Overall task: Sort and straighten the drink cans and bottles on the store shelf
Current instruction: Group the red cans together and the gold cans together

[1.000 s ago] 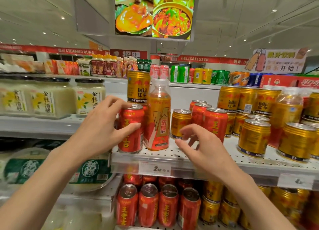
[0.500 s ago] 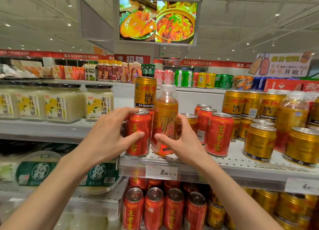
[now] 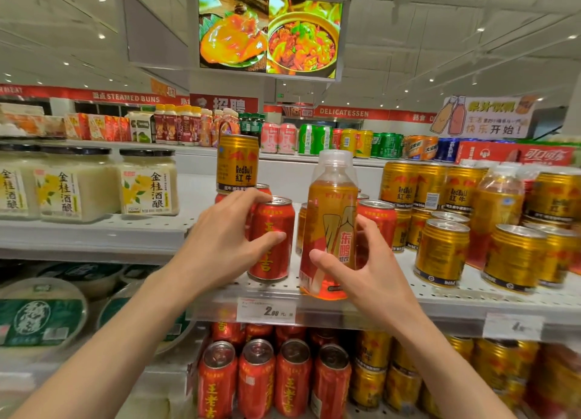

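Note:
My left hand point(image 3: 220, 242) wraps a red herbal-tea can point(image 3: 276, 239) standing near the front of the white perforated shelf point(image 3: 408, 296). My right hand point(image 3: 364, 280) grips an orange drink bottle point(image 3: 331, 223) with a clear cap, held upright at the shelf's front edge and tilted slightly. A gold Red Bull can point(image 3: 237, 164) stands stacked on red cans behind my left hand. More red cans point(image 3: 377, 223) and gold cans point(image 3: 441, 252) fill the shelf to the right.
Glass jars of rice wine point(image 3: 147, 183) stand on the shelf to the left. Red and gold cans point(image 3: 292, 377) line the shelf below, under a price tag point(image 3: 267, 310). A second orange bottle point(image 3: 498, 208) stands among gold cans on the right.
My right hand has taken hold of the orange bottle and pulled it right and forward, away from the red can. My left hand stays on the red can.

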Available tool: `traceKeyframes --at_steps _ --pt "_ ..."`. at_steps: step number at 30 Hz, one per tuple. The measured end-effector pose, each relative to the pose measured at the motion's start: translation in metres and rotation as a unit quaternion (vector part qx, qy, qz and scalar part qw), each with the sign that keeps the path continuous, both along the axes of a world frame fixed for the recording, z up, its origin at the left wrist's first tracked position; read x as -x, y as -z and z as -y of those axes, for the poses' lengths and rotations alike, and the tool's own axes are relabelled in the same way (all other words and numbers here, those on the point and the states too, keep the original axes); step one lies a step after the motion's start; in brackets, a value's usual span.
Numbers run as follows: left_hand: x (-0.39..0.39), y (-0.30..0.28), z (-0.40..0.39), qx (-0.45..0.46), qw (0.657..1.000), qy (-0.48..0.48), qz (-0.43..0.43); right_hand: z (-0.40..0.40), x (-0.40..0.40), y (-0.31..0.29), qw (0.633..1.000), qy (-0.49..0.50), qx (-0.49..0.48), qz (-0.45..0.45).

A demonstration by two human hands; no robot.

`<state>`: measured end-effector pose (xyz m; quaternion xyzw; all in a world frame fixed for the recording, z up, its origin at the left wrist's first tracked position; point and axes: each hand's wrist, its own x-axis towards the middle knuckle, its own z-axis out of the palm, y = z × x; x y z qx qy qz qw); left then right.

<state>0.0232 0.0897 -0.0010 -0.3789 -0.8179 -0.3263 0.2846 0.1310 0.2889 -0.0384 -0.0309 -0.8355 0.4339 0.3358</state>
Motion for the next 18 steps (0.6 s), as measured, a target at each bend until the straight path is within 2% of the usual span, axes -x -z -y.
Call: traceKeyframes --at_steps 7,11,18 --pt "0.009 0.015 -0.02 -0.035 0.999 -0.017 0.013 -0.011 -0.01 0.005 1.0 -0.016 0.005 -0.008" --pt "0.006 0.03 -0.014 -0.068 0.997 0.02 0.028 -0.008 -0.016 0.005 1.0 -0.017 0.003 -0.009" --pt "-0.033 0.062 0.006 -0.209 0.967 0.093 0.111 -0.004 -0.036 0.01 0.999 -0.014 0.037 0.0"
